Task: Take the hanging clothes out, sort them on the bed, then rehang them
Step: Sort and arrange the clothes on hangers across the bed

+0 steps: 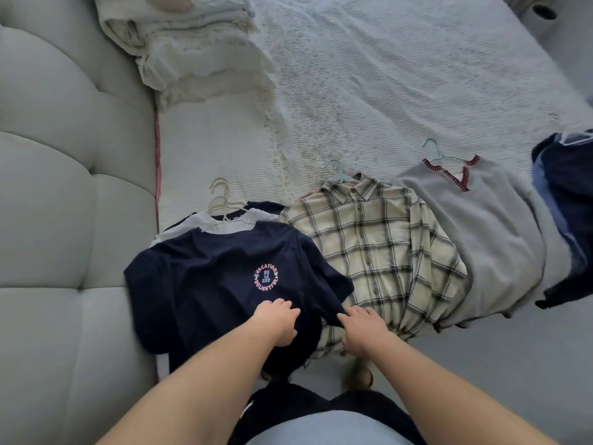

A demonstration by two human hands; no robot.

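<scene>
A navy T-shirt [208, 284] with a round printed logo lies on top of a small stack of shirts on cream hangers [221, 200] at the bed's near edge. My left hand [279, 319] rests on its lower front, fingers loosely curled on the fabric. My right hand [362, 329] pinches the navy shirt's right sleeve hem where it overlaps a cream plaid shirt [375, 252]. To the right lie a grey V-neck sweater [491, 232] with red trim and dark blue garments [564, 200], each on a hanger.
The white textured bedspread [369, 91] stretches away behind the clothes. A folded cream blanket pile [192, 46] sits at the far left of the bed. A grey padded headboard [64, 187] runs along the left.
</scene>
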